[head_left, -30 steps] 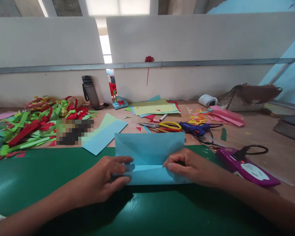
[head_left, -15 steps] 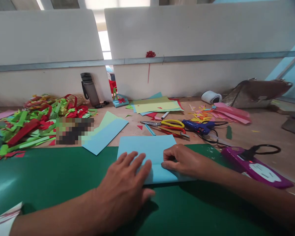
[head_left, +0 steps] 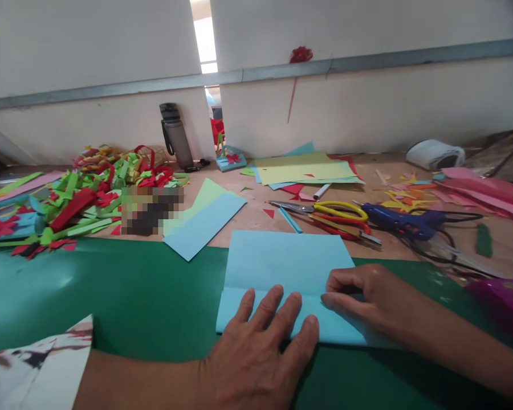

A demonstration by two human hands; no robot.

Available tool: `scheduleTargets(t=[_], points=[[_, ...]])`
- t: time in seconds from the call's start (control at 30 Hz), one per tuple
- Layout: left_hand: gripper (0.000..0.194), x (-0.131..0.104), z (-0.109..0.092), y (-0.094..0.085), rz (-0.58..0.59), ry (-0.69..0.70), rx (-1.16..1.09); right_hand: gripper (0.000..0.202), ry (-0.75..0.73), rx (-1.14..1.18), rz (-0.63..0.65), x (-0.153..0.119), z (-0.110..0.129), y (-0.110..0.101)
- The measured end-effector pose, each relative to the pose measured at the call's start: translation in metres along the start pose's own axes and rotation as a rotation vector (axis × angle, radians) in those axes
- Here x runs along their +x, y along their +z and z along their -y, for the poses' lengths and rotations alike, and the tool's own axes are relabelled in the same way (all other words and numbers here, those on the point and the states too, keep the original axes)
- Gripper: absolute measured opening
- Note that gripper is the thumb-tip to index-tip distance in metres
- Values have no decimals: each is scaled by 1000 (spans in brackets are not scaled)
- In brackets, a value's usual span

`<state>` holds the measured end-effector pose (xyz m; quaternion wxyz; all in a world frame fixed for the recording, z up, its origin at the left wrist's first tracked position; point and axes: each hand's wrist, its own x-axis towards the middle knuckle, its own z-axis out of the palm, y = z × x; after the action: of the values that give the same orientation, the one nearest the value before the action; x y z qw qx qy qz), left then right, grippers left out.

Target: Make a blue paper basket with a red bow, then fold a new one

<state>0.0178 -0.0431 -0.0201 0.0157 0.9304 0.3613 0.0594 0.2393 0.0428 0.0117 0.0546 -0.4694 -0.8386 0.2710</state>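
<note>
A light blue sheet of paper [head_left: 282,256] lies on the green mat, with a horizontal crease across it and its near part folded over. My left hand [head_left: 265,347] rests on the near part, fingers spread and flat, holding nothing. At the crease's right side, my right hand [head_left: 363,296] is closed, its fingers curled and its thumb tip pressed to the paper. Nothing shows between those fingers. Beyond the sheet are scissors with yellow handles [head_left: 342,210] and a blue glue gun [head_left: 404,221].
Green and blue paper strips [head_left: 214,225] lie at the left of the sheet. Cut scraps [head_left: 89,199] are heaped farther left, near a grey bottle [head_left: 179,139]. A purple power strip [head_left: 502,296] stands at the right. A white partition [head_left: 350,108] runs along the back.
The view has tilted down and shifted left. My left hand now lies flatter, nearer the sheet's folded edge. My right hand stays closed at the crease.
</note>
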Motion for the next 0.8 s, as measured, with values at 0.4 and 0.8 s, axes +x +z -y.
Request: scheduleTargets(t=[0.4, 0.8], points=[[43, 1, 0, 6, -101, -3, 120, 39, 93, -20, 59, 2, 2, -2], [44, 2, 0, 0, -35, -10, 77, 39, 103, -7, 66, 0, 0, -1]])
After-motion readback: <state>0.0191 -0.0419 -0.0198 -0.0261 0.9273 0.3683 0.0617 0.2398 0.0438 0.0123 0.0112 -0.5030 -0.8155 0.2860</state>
